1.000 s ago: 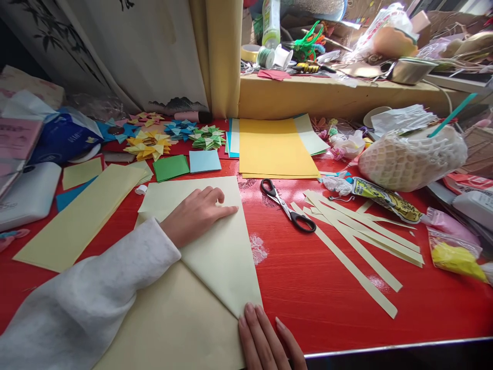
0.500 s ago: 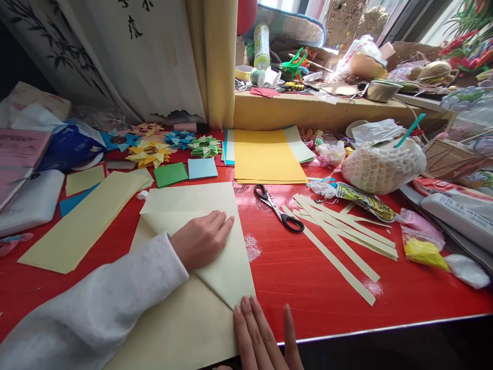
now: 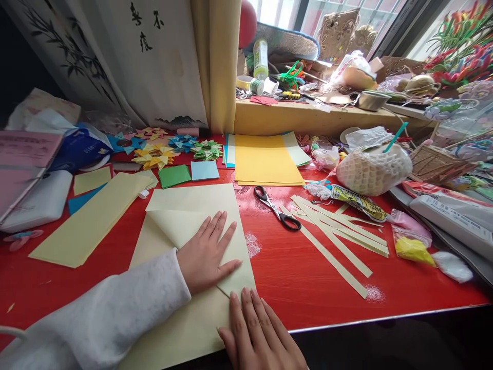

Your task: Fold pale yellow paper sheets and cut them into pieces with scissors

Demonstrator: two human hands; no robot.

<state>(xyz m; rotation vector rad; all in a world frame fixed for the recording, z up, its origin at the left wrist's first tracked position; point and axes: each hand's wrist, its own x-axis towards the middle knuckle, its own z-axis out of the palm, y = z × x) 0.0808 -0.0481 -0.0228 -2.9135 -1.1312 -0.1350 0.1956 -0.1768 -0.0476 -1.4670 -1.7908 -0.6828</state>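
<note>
A large pale-yellow sheet of paper (image 3: 181,324) lies on the red table, one corner folded over into a loose flap. My left hand (image 3: 208,252) rests flat on the folded flap, its fingers spread and thumb pointing right. At the sheet's lower right edge, my right hand (image 3: 260,329) presses with fingers stretched out, covering the corner of the fold. Neither hand grips anything. Black-handled scissors (image 3: 276,208) lie to the right of the sheet, beside thin cut paper strips (image 3: 339,236).
A folded yellow paper stack (image 3: 88,221) lies left. Behind are green paper squares (image 3: 174,175), light-blue squares (image 3: 205,170), folded paper stars (image 3: 154,155) and orange-yellow sheets (image 3: 269,160). A netted coconut with a straw (image 3: 373,167) and packets stand right. The table's front edge (image 3: 385,314) runs close by.
My left hand has spread its fingers and moved its thumb out over the flap. My right hand's fingers have slid slightly up and left along the paper's edge. The view has shifted slightly.
</note>
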